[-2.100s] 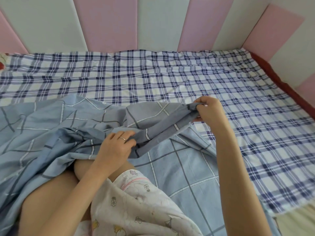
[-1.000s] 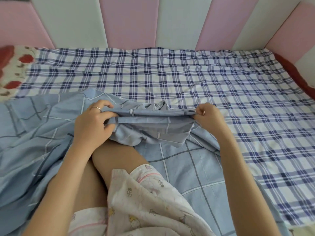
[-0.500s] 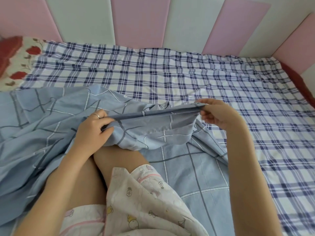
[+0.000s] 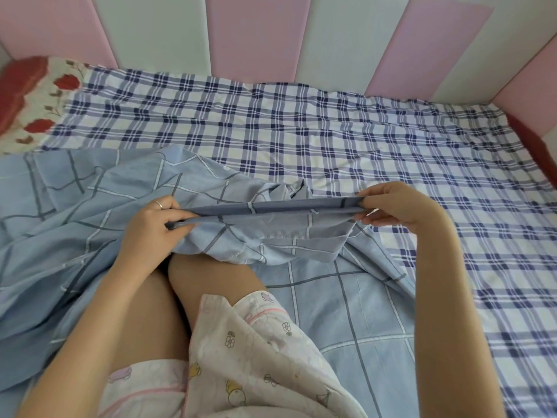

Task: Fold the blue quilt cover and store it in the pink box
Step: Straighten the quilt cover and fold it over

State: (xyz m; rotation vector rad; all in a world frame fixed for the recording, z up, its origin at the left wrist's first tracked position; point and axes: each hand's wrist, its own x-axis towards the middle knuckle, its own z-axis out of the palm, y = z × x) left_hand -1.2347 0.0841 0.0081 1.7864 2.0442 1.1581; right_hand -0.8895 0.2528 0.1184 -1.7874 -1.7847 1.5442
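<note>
The blue quilt cover (image 4: 78, 212), light blue with a dark and white grid, lies rumpled over the near-left half of the bed and over my lap. My left hand (image 4: 150, 227), with a ring on one finger, pinches the cover's edge at the centre-left. My right hand (image 4: 394, 206) pinches the same edge further right. Between them the edge is drawn taut in a straight band, with fabric hanging below it. No pink box is in view.
A blue and white plaid bedsheet (image 4: 331, 140) covers the mattress ahead and to the right. Padded pink and white wall panels (image 4: 256, 34) close off the far side and the right. A red floral pillow (image 4: 33, 98) sits at the far left corner. My knee (image 4: 205, 276) shows under the cover.
My left hand slid left along the cover's edge while the right stayed near the centre-right, so the edge between them is now longer and pulled taut. The view has shifted slightly left.
</note>
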